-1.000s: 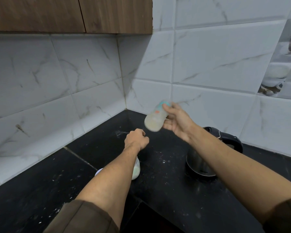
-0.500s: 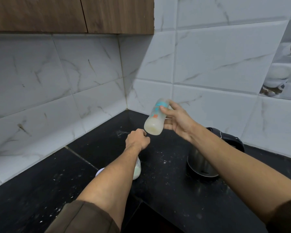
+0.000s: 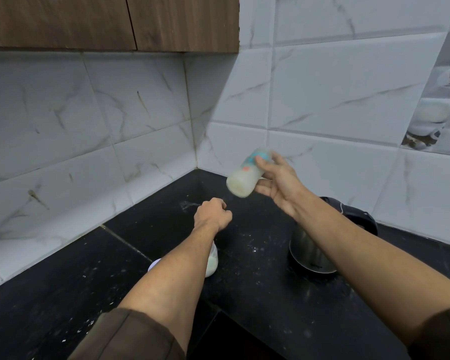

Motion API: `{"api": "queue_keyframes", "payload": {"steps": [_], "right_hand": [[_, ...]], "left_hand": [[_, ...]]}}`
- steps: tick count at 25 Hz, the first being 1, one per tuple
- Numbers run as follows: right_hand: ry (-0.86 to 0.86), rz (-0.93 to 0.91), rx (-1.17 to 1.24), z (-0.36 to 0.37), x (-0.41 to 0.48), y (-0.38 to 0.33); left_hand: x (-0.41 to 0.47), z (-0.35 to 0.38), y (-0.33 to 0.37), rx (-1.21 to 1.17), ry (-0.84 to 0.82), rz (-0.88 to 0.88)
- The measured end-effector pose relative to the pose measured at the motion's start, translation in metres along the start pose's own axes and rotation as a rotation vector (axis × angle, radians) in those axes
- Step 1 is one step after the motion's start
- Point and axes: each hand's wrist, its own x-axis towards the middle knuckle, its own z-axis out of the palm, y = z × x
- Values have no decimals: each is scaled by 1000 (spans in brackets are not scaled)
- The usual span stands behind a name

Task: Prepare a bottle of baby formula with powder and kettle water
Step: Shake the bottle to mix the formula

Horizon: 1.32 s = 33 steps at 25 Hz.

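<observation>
My right hand grips a baby bottle filled with milky white liquid, held in the air above the black counter. The bottle is tilted, its base pointing down-left, and it is motion-blurred. My left hand is a closed fist hovering over the counter, with nothing visible in it. Under my left forearm stands a white jar of powder, mostly hidden. A steel kettle with a black handle stands on the counter beneath my right forearm.
White marble-look tiles form the walls of the corner behind the counter. Wooden cabinets hang overhead at the upper left. White powder specks are scattered on the counter. A dark recess lies at the bottom centre.
The bottle in my right hand has swung from nearly upright to tilted and shifted slightly right, blurred by motion. My left fist has stayed in place.
</observation>
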Motion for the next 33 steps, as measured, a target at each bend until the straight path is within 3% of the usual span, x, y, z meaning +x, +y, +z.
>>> {"api": "queue_keyframes", "payload": {"steps": [2, 3, 7, 8, 11, 13, 17, 22, 27, 29, 31, 33], "right_hand": [[189, 1, 220, -2, 7, -1], [195, 20, 255, -1, 8, -1], [-128, 65, -105, 0, 0, 1], [-139, 44, -119, -2, 1, 0], [151, -18, 196, -7, 7, -3], [215, 21, 317, -8, 9, -2], [-60, 29, -87, -5, 2, 3], [216, -44, 312, -10, 9, -1], [-107, 26, -81, -2, 1, 5], [-3, -23, 14, 1, 3, 3], [221, -27, 251, -1, 11, 3], [250, 16, 319, 1, 14, 4]], "left_hand": [[0, 1, -2, -1, 4, 0], [0, 1, -3, 0, 6, -4], [2, 2, -3, 3, -4, -15], [2, 2, -3, 0, -3, -15], [1, 1, -6, -13, -1, -18], [2, 2, -8, -13, 2, -23], [3, 4, -6, -19, -7, -17], [1, 6, -8, -14, -9, -17], [4, 2, -5, -3, 0, -15], [4, 2, -5, -5, 6, -14], [4, 3, -7, -8, 9, -20], [5, 1, -8, -10, 13, -20]]}}
